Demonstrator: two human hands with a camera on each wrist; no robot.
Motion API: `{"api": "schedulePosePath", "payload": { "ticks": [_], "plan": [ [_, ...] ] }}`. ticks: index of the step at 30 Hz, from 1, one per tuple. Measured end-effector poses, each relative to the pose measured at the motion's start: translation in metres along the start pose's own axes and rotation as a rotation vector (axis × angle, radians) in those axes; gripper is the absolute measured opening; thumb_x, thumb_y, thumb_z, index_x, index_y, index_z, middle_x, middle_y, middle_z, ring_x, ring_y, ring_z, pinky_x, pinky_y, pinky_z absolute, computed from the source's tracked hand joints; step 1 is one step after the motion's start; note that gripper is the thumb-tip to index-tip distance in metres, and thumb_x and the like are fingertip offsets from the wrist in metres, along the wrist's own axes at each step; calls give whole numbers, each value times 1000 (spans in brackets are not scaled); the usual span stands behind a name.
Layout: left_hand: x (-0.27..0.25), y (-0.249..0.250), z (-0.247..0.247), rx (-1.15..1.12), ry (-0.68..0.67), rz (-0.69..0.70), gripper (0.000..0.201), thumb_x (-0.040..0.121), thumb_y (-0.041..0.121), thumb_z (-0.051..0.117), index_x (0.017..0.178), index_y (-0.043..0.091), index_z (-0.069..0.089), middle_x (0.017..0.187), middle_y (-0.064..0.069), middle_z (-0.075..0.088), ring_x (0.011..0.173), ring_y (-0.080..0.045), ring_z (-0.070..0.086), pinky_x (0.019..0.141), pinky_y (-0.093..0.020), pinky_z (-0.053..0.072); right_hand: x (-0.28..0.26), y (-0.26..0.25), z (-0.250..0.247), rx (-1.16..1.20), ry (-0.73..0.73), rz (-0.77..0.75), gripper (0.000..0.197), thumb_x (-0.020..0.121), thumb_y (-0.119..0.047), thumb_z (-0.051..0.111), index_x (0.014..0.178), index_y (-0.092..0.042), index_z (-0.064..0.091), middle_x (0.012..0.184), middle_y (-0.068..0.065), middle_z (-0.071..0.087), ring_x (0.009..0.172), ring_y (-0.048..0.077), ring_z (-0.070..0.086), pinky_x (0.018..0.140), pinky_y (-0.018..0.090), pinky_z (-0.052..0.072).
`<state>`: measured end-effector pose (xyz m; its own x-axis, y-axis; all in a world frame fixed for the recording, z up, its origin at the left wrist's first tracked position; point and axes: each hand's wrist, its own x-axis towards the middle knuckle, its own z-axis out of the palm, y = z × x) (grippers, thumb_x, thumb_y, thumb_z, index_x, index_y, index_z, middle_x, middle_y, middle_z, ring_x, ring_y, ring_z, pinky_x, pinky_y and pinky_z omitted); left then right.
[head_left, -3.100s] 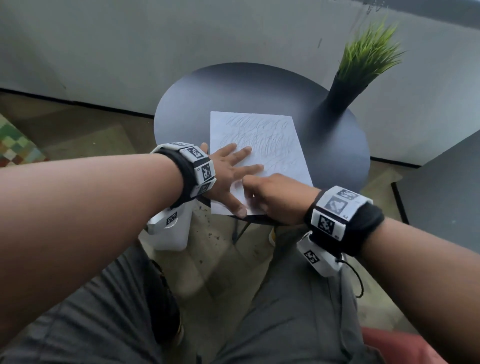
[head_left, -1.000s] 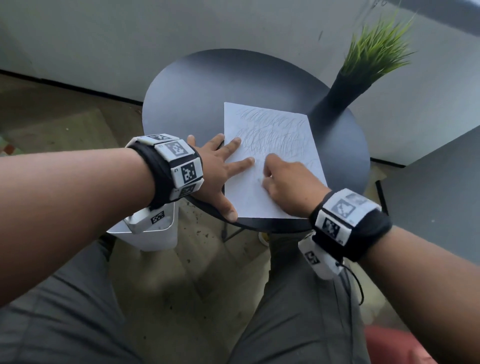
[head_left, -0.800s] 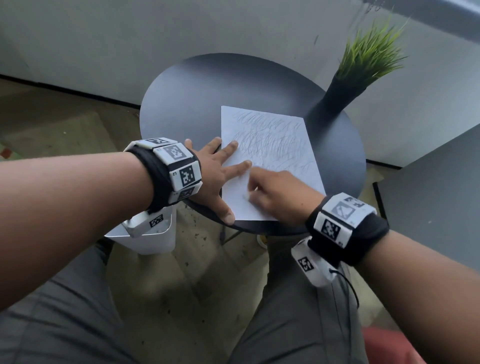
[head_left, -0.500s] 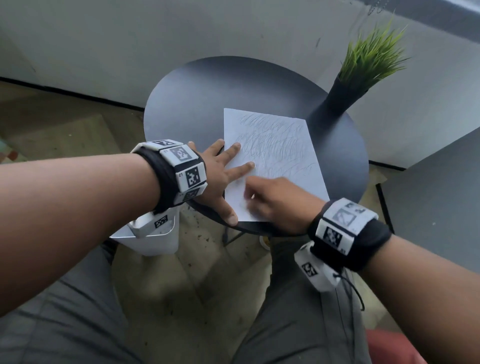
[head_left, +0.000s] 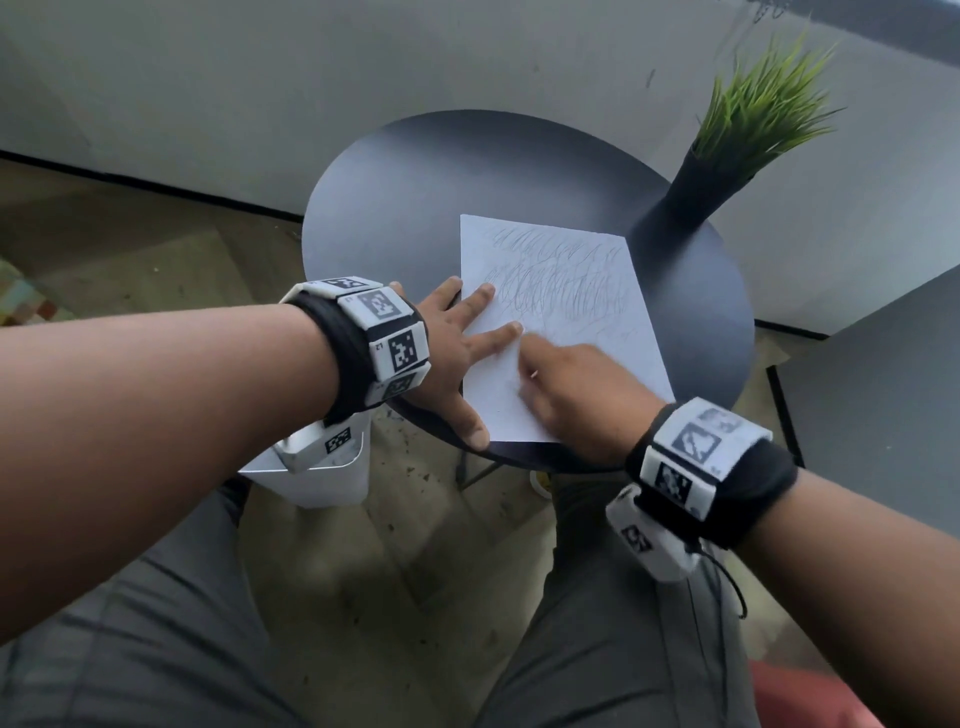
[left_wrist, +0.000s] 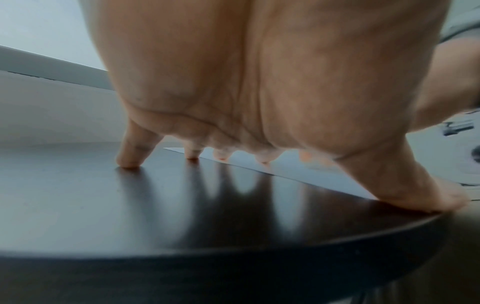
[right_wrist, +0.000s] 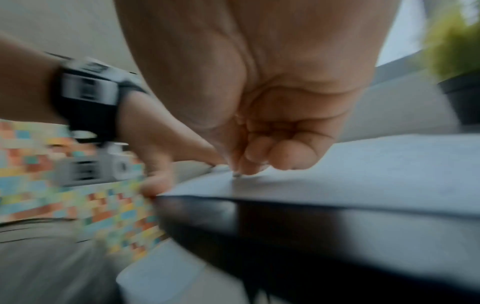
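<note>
A white sheet of paper (head_left: 561, 291) with pencil scribbles on its upper part lies on a round black table (head_left: 395, 208). My left hand (head_left: 457, 353) is spread flat, with its fingertips (left_wrist: 263, 159) pressing on the sheet's left edge and its thumb at the table rim. My right hand (head_left: 571, 384) is curled over the blank lower part of the sheet. In the right wrist view its fingers (right_wrist: 259, 160) pinch a small object whose grey tip (right_wrist: 237, 174) touches the paper (right_wrist: 376, 168). The rest of that object is hidden.
A black vase with green grass (head_left: 691, 192) stands at the table's far right, close to the sheet's corner. A white bin (head_left: 322, 478) sits on the floor below my left wrist. A dark surface (head_left: 883, 415) is to the right and a grey wall is behind.
My right hand has rubbed back and forth over the lower part of the sheet, staying curled. My left hand has stayed pressed on the sheet's left edge.
</note>
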<state>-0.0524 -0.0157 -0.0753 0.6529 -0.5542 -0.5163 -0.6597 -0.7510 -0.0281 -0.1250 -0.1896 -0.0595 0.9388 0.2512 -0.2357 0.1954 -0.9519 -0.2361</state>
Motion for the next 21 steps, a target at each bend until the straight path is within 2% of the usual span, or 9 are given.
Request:
{"api": "schedulePosePath", "payload": {
  "ticks": [2,3,7,8,12,13,15,17,21],
  "plan": [
    [-1,1,0,4,1,-3,129,55,100,48,148,47,-25,160,0,-34,150,-32,-21,111,-72,13,-12,-11,5,13,-119,-200,11,96,-23,49,102,-14,50,87,7,62,73,24,47,67,37,40],
    [-1,1,0,5,1,-4,129,55,100,48,148,47,-25,160,0,-34,150,-33,-21,111,-72,13,-11,-7,0,13,-142,-193,10,95,-23,51,101,-15,52,86,3,60,75,23,49,67,35,38],
    [-2,2,-2,1,-3,-11,129,55,99,48,149,47,-23,161,-1,-32,150,-33,-19,111,-71,14,11,26,-12,8,18,195,13,96,-29,47,102,-18,47,98,10,61,86,31,52,73,36,43],
    [-2,2,-2,-2,-2,-10,129,55,99,49,149,47,-23,161,-1,-31,150,-33,-19,111,-71,14,8,20,-8,-14,24,161,13,97,-28,45,104,-17,44,98,12,60,83,30,50,73,37,43],
    [-4,3,-4,-4,-13,-10,130,56,97,52,150,47,-23,161,-1,-32,150,-34,-20,111,-73,13,-15,-6,3,-25,-139,-219,9,94,-22,49,99,-15,45,84,6,56,72,25,44,65,39,41],
    [-5,5,-6,-4,-19,-11,129,57,96,53,150,46,-22,161,-2,-32,150,-34,-20,112,-72,12,-12,1,-3,-29,-139,-188,10,94,-23,50,99,-15,47,86,7,58,74,26,47,67,39,43],
    [-7,7,-9,-3,-25,-13,128,61,93,55,151,44,-21,161,-3,-31,150,-36,-19,113,-67,10,1,20,-14,-30,-54,30,14,95,-29,49,100,-17,47,91,10,61,81,31,53,72,39,46],
    [-9,8,-10,-2,-25,-12,127,62,92,55,152,43,-21,162,-4,-29,150,-36,-19,115,-63,10,2,21,-12,-42,-4,149,15,97,-29,45,101,-16,41,94,13,59,81,33,50,73,41,47],
    [-10,9,-9,9,-15,-12,126,64,90,56,153,42,-20,162,-5,-29,150,-37,-18,116,-61,9,-17,-23,5,-16,-137,-201,10,96,-22,48,96,-17,39,82,6,55,70,27,43,63,39,40]
  ]
}}
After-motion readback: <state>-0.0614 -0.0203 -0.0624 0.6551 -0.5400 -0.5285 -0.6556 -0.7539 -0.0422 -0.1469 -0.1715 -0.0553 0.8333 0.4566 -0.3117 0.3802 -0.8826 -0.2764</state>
